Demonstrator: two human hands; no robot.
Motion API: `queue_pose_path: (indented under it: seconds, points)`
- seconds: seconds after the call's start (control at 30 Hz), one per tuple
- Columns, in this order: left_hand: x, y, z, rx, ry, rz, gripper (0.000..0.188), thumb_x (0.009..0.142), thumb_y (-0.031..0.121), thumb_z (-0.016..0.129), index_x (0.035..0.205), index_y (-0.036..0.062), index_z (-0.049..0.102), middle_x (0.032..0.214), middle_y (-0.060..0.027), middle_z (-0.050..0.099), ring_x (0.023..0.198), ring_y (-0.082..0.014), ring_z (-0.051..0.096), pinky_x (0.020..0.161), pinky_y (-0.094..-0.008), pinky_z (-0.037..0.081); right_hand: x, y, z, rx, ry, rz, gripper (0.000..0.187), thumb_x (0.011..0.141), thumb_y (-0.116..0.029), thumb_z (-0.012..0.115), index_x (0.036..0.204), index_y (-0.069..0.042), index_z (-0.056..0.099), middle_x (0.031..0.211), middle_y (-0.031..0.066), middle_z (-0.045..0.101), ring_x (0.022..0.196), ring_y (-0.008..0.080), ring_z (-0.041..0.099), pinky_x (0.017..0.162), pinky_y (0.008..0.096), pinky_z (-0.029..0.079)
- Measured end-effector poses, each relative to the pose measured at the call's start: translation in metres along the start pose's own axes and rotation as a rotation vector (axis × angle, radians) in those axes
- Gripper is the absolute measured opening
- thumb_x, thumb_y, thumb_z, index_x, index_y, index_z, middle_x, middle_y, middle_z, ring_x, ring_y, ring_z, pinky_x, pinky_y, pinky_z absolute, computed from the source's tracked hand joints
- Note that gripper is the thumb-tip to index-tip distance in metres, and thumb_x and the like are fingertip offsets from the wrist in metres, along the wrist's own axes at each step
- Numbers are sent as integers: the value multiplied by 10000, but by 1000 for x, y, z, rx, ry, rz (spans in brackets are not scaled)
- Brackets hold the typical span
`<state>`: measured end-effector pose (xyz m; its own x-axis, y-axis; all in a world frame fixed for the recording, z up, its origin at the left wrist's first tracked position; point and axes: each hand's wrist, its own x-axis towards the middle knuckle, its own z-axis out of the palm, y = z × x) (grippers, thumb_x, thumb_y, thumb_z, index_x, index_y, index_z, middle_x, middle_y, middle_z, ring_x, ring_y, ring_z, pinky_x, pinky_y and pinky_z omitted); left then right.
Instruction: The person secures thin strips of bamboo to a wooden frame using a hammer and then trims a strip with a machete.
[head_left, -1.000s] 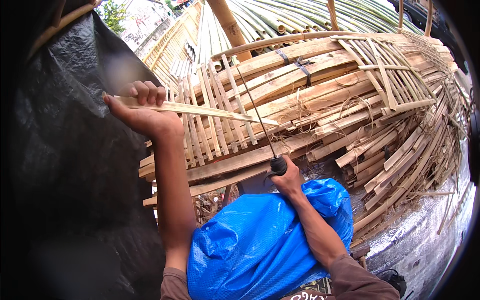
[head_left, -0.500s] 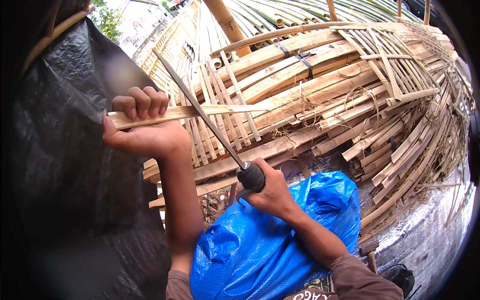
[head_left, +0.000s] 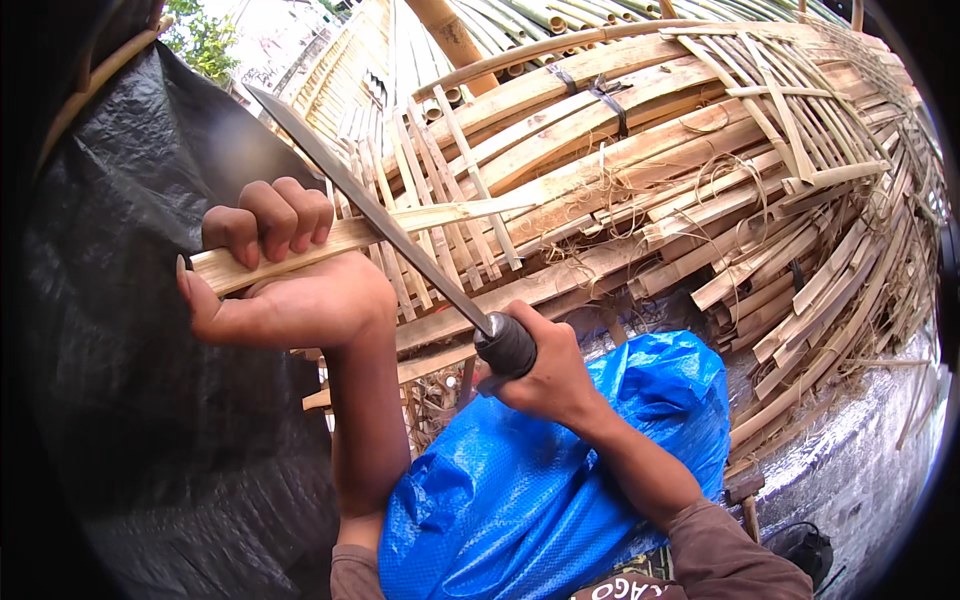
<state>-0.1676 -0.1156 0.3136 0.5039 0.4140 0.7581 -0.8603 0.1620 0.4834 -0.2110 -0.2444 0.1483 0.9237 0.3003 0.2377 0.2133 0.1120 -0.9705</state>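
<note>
My left hand (head_left: 285,275) is raised at the left, its fingers wrapped round a flat, pale bamboo strip (head_left: 345,237). The strip points to the right and tapers to a thin far end. In my right hand (head_left: 548,368) is the dark, wrapped handle of a long-bladed machete (head_left: 430,268). Its blade slants up and to the left and crosses the strip just right of my left fingers. Whether the edge has entered the bamboo I cannot tell. A blue plastic sheet (head_left: 540,490) covers my lap below both hands.
Split bamboo slats (head_left: 660,170) lie stacked ahead, with curled shavings among them. A small bamboo lattice (head_left: 790,110) rests on the stack. Black sheeting (head_left: 170,350) hangs close at the left. Green bamboo poles (head_left: 500,30) lie at the back. Silvery sheeting (head_left: 850,450) spreads at the right.
The machete blade has shifted left along the strip, toward my left hand. My left hand has moved slightly left and down, tilting the strip more. The view has shifted a little.
</note>
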Motion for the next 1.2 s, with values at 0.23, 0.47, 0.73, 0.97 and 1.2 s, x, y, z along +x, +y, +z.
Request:
queue_pose_path:
  seconds: [0.23,0.47,0.73,0.97,1.2]
  points:
    - [11,0,-11,62,186,11,372,849,446,363,644,155,257,578,10,218,529,-117,177,480,-283,166,18,34,-4,-123,67,123,354,673,-156,768,962,-48,595,737,174,668,714,363,691,632,414,529]
    - [0,3,-8,7,-10,2,390,853,468,376,644,163,250,574,11,226,531,-115,178,487,-284,168,21,27,0,-94,66,105,311,672,-87,737,942,-23,597,733,120,641,655,175,611,661,338,509]
    - [-7,1,-2,-6,-69,-3,398,861,472,363,647,156,255,578,11,226,541,-110,179,496,-281,174,14,-5,-5,-62,39,14,309,681,-111,751,937,-29,597,725,121,643,654,176,638,662,323,515]
    - [7,0,-17,49,112,21,378,861,454,346,641,156,267,570,9,223,532,-115,179,489,-283,167,32,36,-7,-183,72,125,317,676,-121,742,939,-37,586,728,164,646,682,301,659,645,387,513]
    - [4,2,-23,27,-35,19,381,831,474,368,637,165,255,563,6,233,528,-112,185,487,-285,168,22,8,2,-118,48,50,346,670,-140,762,958,-50,592,728,185,644,681,337,653,655,407,519]
